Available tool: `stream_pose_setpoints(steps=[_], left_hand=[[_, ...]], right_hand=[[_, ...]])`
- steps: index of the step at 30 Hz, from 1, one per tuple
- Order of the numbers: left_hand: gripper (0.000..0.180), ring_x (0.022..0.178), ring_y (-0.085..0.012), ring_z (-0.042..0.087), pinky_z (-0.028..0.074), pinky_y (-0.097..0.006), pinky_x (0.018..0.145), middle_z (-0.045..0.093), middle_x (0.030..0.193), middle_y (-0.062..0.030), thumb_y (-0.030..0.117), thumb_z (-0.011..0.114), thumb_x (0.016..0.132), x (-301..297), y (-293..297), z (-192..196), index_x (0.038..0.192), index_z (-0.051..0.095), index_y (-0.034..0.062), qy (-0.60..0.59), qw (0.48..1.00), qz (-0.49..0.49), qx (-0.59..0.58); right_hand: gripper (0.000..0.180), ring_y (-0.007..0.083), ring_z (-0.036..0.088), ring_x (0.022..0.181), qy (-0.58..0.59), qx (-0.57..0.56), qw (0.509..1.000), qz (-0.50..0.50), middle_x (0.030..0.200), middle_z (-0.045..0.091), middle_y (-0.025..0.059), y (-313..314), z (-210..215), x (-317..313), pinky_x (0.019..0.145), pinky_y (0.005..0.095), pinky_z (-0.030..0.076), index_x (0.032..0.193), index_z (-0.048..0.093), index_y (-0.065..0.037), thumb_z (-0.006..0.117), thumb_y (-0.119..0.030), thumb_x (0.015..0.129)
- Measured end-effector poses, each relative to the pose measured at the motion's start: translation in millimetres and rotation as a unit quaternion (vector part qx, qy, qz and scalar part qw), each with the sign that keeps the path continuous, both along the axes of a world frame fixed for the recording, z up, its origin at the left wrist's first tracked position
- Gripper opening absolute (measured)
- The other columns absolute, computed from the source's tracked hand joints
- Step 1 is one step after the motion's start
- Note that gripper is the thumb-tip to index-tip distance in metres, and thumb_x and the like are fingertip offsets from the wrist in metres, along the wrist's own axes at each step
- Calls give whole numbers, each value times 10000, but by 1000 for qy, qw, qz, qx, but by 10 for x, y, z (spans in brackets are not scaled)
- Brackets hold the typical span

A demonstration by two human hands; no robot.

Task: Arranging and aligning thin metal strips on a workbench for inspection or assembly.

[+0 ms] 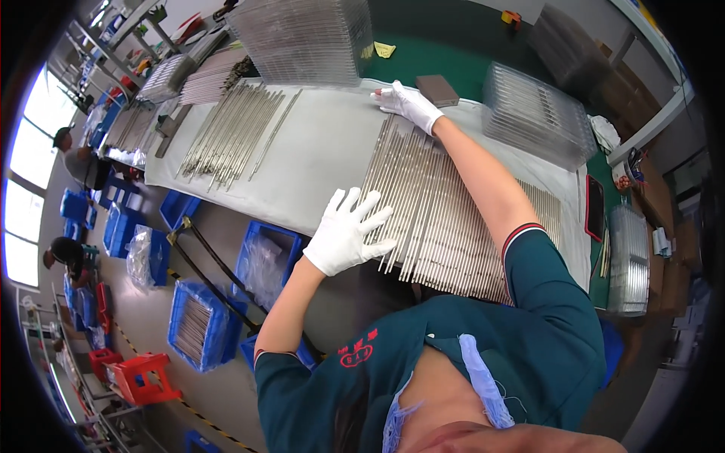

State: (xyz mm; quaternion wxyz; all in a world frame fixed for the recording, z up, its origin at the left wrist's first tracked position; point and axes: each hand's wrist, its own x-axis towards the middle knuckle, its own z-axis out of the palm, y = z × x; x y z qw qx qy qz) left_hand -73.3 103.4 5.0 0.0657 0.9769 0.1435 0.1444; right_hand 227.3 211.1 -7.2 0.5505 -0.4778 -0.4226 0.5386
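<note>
A wide layer of thin metal rods [430, 204] lies side by side on the white-covered table [317, 143] in front of me. My left hand [347, 232], in a white glove, is spread with fingers apart at the near left ends of this layer. Its fingertips touch or hover over the outermost rods; I cannot tell which. At the far ends of the same rods is my right hand [409, 107], also gloved, its fingers stretched out to the left and a bare fingertip showing. Neither hand grips a rod. A second, looser group of rods [230, 132] lies further left.
Stacked clear plastic trays [302, 41] stand at the back, and more trays [538, 113] at the right. A brown block [436, 90] sits beyond my right hand. A red-edged phone [595, 208] lies at the right edge. Blue bins [202, 325] and a red stool [143, 380] are on the floor.
</note>
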Motion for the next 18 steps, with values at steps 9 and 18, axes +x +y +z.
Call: stream_pose_setpoints(steps=[9, 18], left_hand=[[900, 1219, -467, 389, 259, -554, 1084, 489, 1324, -153, 757, 608, 616, -256, -235, 155, 1275, 573, 144, 39, 998, -42, -28], [807, 1205, -406, 432, 308, -536, 1062, 523, 1292, -128, 690, 538, 729, 48, -264, -32, 1265, 559, 87, -4, 995, -99, -13]], right_hand=[[553, 276, 399, 1340, 55, 9, 975, 215, 1423, 434, 153, -320, -130, 26, 1128, 391, 327, 1343, 453, 24, 274, -399, 1036], [531, 253, 389, 1346, 71, 0, 992, 109, 1391, 470, 138, -367, -52, -27, 1141, 383, 311, 1326, 481, 13, 299, -392, 1034]])
